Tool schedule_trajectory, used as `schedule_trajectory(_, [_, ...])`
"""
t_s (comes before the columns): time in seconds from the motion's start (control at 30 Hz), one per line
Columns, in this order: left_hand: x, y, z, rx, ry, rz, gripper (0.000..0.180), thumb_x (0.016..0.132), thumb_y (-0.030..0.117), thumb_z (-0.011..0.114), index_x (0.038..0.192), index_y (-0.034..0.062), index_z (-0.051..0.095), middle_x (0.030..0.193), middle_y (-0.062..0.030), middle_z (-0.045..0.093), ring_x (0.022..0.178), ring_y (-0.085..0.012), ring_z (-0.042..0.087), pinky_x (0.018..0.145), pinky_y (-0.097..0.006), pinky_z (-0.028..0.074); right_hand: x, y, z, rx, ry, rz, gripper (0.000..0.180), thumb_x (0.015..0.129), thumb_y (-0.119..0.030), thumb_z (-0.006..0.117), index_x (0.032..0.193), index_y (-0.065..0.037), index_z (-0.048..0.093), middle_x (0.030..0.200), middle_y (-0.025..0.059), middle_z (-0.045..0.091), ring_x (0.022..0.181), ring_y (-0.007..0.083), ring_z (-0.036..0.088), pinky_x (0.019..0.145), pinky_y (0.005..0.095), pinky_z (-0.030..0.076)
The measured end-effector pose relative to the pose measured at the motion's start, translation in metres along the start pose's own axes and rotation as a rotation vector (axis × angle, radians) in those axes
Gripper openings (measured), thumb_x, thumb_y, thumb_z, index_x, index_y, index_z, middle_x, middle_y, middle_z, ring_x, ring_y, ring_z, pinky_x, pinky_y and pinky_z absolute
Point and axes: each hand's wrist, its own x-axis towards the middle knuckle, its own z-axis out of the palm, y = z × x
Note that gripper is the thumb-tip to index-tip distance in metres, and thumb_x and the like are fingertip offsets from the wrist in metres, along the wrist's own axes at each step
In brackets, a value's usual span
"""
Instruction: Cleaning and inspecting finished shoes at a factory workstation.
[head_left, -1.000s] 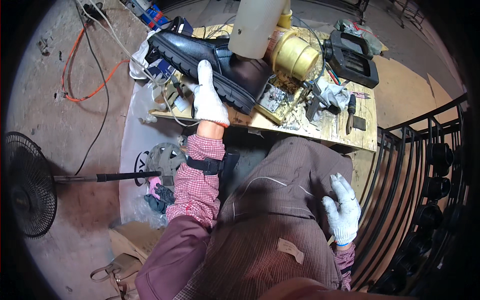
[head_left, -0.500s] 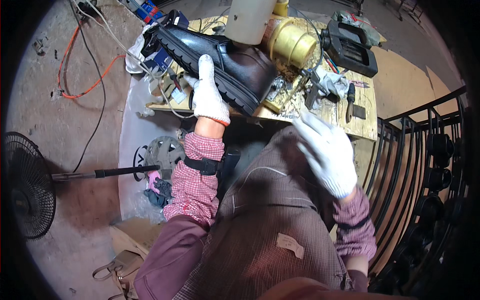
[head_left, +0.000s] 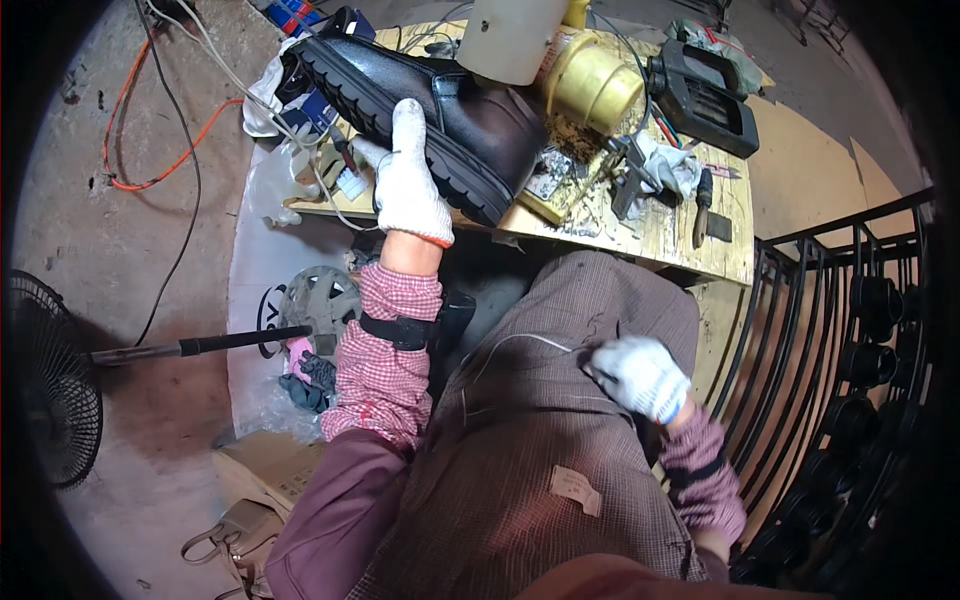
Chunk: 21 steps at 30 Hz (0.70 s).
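Fingers [head_left: 408,122] of the left hand [head_left: 410,190] clasp the soled boot [head_left: 500,130]; below-right of it, the right hand [head_left: 640,377] half-curls, contents unclear; remaining work indiscernible.

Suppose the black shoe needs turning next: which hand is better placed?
Probably the left hand: it holds the black shoe, thumb along the sole's edge. The right hand, blurred, is over the brown cloth on the lap, apart from the shoe.

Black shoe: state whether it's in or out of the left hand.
In: the left hand grips the black shoe, thumb against its treaded sole; the other fingers are mostly hidden.
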Motion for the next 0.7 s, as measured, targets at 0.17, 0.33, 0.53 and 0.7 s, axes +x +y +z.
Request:
schedule_trajectory(0.17, [0.017,0.001,0.009,-0.049,0.027,-0.082,0.118,0.088,0.048,0.077,0.163,0.0095,-0.004,0.160,-0.0167,0.032,0.133,-0.0329,0.049,0.104,-0.047,0.049,-0.065,-0.025,-0.001,0.150,0.259,0.477,0.014,0.084,-0.011,0.071,0.097,-0.006,0.071,0.101,0.0094,0.074,0.095,0.0290,0.071,0.082,0.0369,0.055])
schedule_trajectory(0.33, [0.029,-0.014,0.010,-0.008,-0.003,-0.101,0.118,0.087,0.052,0.076,0.163,0.0092,-0.003,0.160,-0.0175,0.032,0.132,-0.0338,0.050,0.104,-0.047,0.050,-0.050,-0.023,-0.015,0.219,0.432,0.462,0.035,0.084,-0.009,0.073,0.118,-0.005,0.071,0.120,0.0143,0.072,0.110,0.0296,0.069,0.095,0.0375,0.053])
schedule_trajectory(0.53, [-0.009,-0.023,-0.018,-0.077,0.017,-0.156,0.116,0.088,0.050,0.076,0.163,0.0093,-0.004,0.161,-0.0176,0.031,0.136,-0.0343,0.046,0.105,-0.049,0.049,0.089,-0.035,-0.077,-0.275,0.431,-0.101,0.051,0.083,-0.008,0.066,0.133,-0.007,0.062,0.130,0.0132,0.065,0.116,0.0326,0.063,0.094,0.0405,0.051])
schedule_trajectory(0.7, [-0.060,-0.019,-0.024,-0.098,-0.068,-0.231,0.119,0.090,0.044,0.075,0.160,0.0000,-0.009,0.161,-0.0215,0.029,0.142,-0.0325,0.038,0.119,-0.039,0.032,0.163,-0.052,-0.059,-0.456,0.264,-0.320,0.027,0.087,-0.017,0.058,0.111,-0.007,0.064,0.117,0.0124,0.067,0.106,0.0323,0.064,0.083,0.0407,0.053])
